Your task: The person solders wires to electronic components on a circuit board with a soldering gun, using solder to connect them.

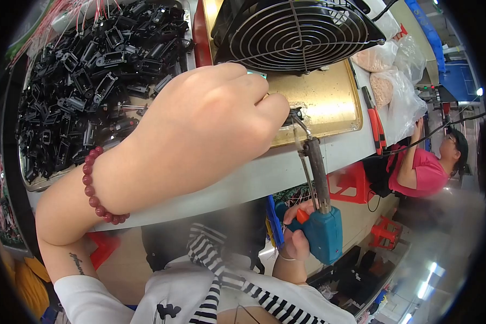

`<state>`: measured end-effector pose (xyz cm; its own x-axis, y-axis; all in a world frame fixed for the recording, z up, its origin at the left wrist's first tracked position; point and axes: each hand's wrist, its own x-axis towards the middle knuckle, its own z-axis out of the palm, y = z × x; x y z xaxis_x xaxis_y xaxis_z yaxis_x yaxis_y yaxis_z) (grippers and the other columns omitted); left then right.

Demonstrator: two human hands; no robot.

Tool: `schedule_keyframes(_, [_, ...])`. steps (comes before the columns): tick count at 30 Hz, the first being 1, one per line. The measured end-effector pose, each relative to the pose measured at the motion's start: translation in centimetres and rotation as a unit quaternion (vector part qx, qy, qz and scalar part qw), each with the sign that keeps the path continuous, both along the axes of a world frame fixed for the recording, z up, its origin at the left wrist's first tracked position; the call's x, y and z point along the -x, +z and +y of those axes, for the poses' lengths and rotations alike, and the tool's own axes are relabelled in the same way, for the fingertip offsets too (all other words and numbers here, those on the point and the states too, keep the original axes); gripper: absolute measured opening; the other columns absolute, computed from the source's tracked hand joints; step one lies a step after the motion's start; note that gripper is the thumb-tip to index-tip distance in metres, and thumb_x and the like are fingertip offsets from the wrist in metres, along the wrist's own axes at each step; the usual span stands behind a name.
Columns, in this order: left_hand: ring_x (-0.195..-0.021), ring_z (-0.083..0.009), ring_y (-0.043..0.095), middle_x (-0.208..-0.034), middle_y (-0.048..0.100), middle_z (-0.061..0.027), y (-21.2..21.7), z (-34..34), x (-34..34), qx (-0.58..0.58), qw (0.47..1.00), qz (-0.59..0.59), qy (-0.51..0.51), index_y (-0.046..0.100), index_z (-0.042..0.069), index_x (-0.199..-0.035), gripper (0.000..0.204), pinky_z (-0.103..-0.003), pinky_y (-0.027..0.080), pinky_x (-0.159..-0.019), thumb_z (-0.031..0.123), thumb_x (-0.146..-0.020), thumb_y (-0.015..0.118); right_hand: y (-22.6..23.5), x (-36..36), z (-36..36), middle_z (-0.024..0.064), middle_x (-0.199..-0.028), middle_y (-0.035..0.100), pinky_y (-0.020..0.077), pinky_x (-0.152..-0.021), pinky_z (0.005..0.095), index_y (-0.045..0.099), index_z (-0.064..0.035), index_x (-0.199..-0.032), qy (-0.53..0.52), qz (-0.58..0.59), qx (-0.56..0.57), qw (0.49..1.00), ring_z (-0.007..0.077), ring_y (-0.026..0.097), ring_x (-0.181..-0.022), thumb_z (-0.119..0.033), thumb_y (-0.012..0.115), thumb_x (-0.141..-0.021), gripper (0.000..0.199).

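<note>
My left hand (216,108) is closed in a fist over the front of a gold-coloured metal tray (340,102), a beaded bracelet at its wrist. A small black plastic part (295,114) juts out beside its fingers, most of it hidden by the hand. Touching or very close to that part is the bent tip of a teal soldering gun (326,235). My right hand (296,232) grips the gun by its handle, below the table edge, with a finger at the orange trigger. The gun's barrel points up toward my left hand.
A black fan with a round wire guard (302,40) stands at the tray's back. On the left, a large tray (29,181) holds many black plastic parts. Red-handled pliers (376,127) and plastic bags (405,102) lie right. Beyond, a person in pink (424,173) sits near red stools (351,183).
</note>
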<state>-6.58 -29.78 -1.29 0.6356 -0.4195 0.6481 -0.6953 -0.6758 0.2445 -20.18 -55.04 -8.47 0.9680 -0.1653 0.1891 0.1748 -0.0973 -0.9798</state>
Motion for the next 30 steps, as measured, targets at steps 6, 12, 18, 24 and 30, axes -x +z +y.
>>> schedule_keyframes(6, [-0.061,-0.0242,0.055,-0.067,0.053,-0.0063,-0.04,-0.08,-0.11,0.004,1.000,-0.001,-0.004,0.058,0.004,-0.075,0.015,-0.034,0.048,-0.055,0.001,-0.068,0.071,0.16,-0.52,0.09,0.0078,-0.083,0.064,0.0462,-0.068,0.0324,0.063,-0.0033,-0.101,-0.008,-0.051,0.034,0.998,0.0192,0.060,-0.073,-0.032,0.071,-0.077,0.038])
schedule_keyframes(12, [-0.063,-0.0244,0.056,-0.068,0.054,-0.0065,0.03,0.04,-0.02,0.008,1.000,0.003,-0.009,0.059,0.004,-0.076,0.015,-0.034,0.049,-0.057,0.001,-0.068,0.071,0.17,-0.28,-0.27,0.0072,-0.083,0.063,0.0444,-0.067,0.0323,0.064,-0.0056,-0.089,-0.004,-0.030,0.058,0.998,0.0201,0.058,-0.074,-0.026,0.069,-0.075,0.025])
schedule_keyframes(18, [-0.063,-0.0243,0.057,-0.069,0.054,-0.0066,0.01,-0.01,-0.01,0.005,1.000,0.000,-0.008,0.059,0.004,-0.077,0.015,-0.034,0.049,-0.057,0.002,-0.068,0.071,0.01,-0.18,-0.39,0.0067,-0.081,0.062,0.0432,-0.066,0.0319,0.064,-0.0061,-0.085,-0.013,-0.035,0.078,0.996,0.0200,0.057,-0.073,-0.028,0.070,-0.074,0.025])
schedule_keyframes(24, [-0.064,-0.0242,0.056,-0.069,0.054,-0.0064,-0.04,0.01,-0.03,0.005,1.000,-0.003,-0.007,0.059,0.004,-0.077,0.015,-0.034,0.049,-0.057,0.002,-0.068,0.070,0.02,-0.18,-0.12,0.0055,-0.076,0.059,0.0411,-0.063,0.0332,0.066,-0.0070,-0.075,-0.025,-0.022,0.074,0.997,0.0209,0.055,-0.070,-0.027,0.069,-0.070,0.021])
schedule_keyframes(30, [-0.062,-0.0241,0.055,-0.068,0.053,-0.0061,-0.04,-0.18,-0.10,0.006,1.000,0.000,-0.005,0.058,0.004,-0.076,0.015,-0.035,0.048,-0.056,0.002,-0.068,0.070,0.04,-0.35,-0.27,0.0056,-0.076,0.059,0.0409,-0.063,0.0346,0.066,-0.0071,-0.073,-0.012,-0.026,0.086,0.996,0.0225,0.054,-0.069,-0.021,0.068,-0.068,0.015])
